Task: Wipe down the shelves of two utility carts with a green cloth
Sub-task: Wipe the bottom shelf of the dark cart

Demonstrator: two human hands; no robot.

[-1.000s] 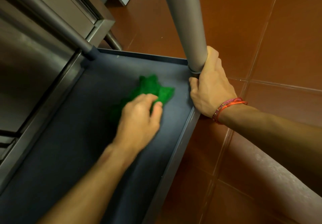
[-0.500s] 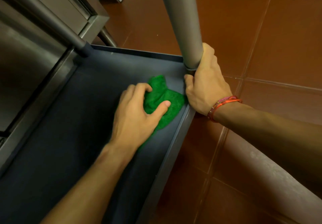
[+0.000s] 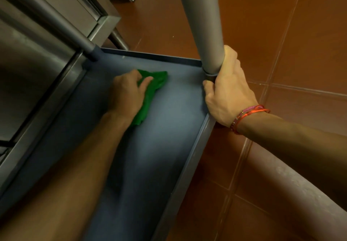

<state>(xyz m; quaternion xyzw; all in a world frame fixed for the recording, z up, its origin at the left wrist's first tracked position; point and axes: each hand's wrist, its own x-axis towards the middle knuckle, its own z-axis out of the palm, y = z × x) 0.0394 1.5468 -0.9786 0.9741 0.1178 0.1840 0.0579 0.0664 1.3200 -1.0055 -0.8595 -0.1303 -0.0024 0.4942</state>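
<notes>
Step in hand: wiping a low shelf (image 3: 169, 137) of one cart. We log positions against the corner post (image 3: 202, 24), the grey upright that meets the shelf at its far right corner.

Left hand (image 3: 127, 92): well to the left of the post, near the shelf's far rim. It lies on top of the green cloth (image 3: 152, 90), fingers bent over the bunched part and thumb laid across it, so we read it as holding the cloth down on the shelf. The cloth is crumpled, partly under the palm, with a tail trailing back beside the wrist.

Right hand (image 3: 227, 90): wrapped round the foot of the post, thumb on the shelf side (a red thread bracelet (image 3: 247, 113) sits at the wrist). We judge it is steadying the cart.

Far left of the post, hard against the shelf's other long side: a stainless cabinet (image 3: 37, 71). Right of the post: brown floor tiles (image 3: 281, 34).

Judgement: mid-wipe on this shelf. We cannot tell from the sheen which parts are done. The next move calls for flat, firm pressure, with strokes carried across to the post's foot and along the raised rim, where dirt would likely gather. Only one cart shows, so we cannot say how far the whole job stands.
</notes>
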